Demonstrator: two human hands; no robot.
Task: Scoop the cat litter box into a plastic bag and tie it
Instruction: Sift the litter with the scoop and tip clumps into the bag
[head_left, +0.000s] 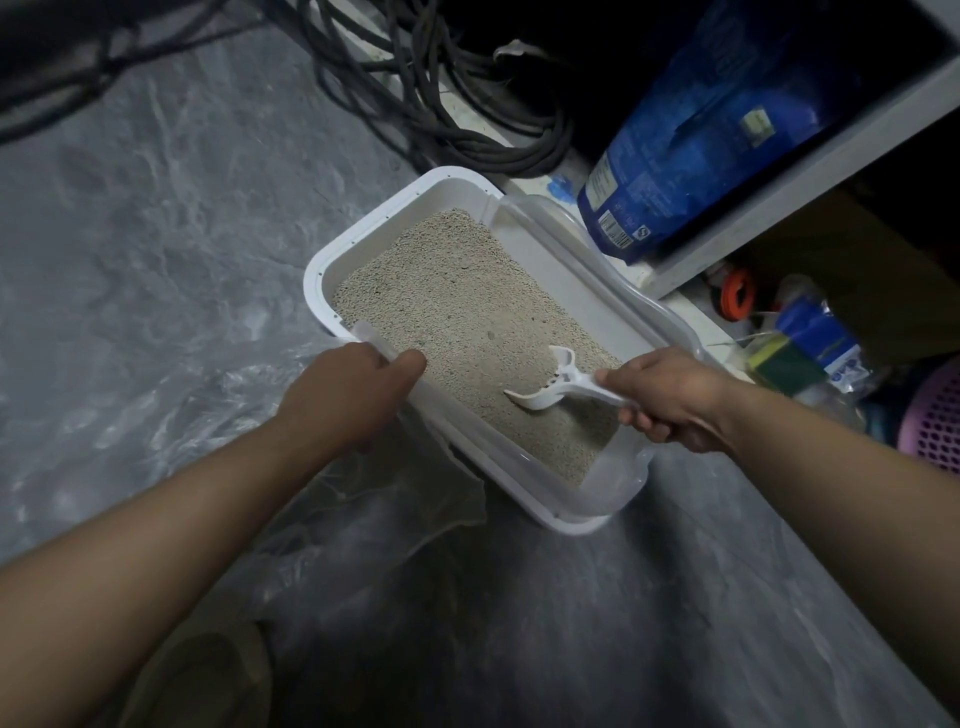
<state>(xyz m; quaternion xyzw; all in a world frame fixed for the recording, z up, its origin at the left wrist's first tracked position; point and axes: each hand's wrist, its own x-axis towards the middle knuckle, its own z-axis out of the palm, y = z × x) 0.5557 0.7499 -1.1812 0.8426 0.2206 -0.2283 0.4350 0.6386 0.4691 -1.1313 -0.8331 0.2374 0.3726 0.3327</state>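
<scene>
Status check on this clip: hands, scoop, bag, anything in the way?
Left hand grips litter box rim. Right hand holds scoop, its head in the litter. Clear bag lies beside the box, untied. Nothing blocking.

White litter box (332, 249) on floor, filled with beige litter (457, 312). White scoop (550, 382) tip in litter. Clear bag (374, 514) crumpled beside near wall.

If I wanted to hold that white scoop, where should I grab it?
Grab the scoop by its long thin handle, coming from the near right side, like the right hand does now. The handle sticks up and out over the litter box edge, while the wide curved end lies down in the litter.
</scene>
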